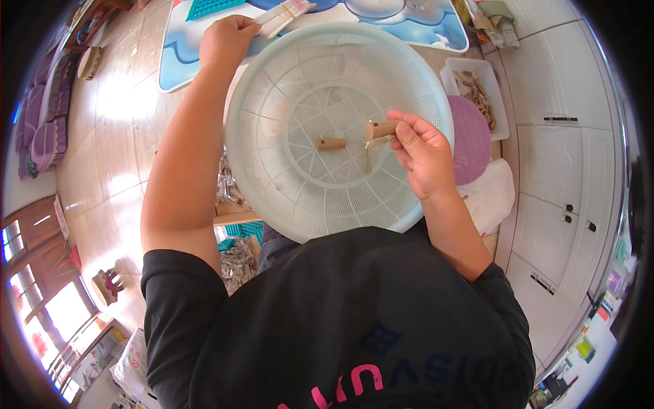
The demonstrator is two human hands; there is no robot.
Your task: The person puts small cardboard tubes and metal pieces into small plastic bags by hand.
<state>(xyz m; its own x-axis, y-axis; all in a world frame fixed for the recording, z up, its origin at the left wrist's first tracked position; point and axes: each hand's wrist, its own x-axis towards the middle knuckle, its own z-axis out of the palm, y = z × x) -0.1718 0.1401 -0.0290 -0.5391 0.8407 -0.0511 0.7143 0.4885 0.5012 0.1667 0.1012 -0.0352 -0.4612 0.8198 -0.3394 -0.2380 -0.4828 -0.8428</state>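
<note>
My right hand [424, 151] pinches a small brown cylinder [381, 129], perhaps cardboard or wood, between thumb and fingers. Thin pale string dangles from it. It is held over a large pale-green plastic basin [240, 136] with a mesh-like pattern. A second brown cylinder [332, 144] lies on the basin's bottom, on its side. Beyond the basin's far left rim, my left hand [228, 42] has its fingers closed at the end of a flat bundle of clear plastic bags [281, 19], which a yellow rubber band holds together.
The bags lie on a blue-and-white patterned tabletop [436, 35] beside a teal plastic tray [212, 7]. At right stand a white bin [503, 123] of brown pieces, a purple round mat [470, 140] and white cabinets [548, 157]. Wrapped pieces [238, 264] sit low on my left.
</note>
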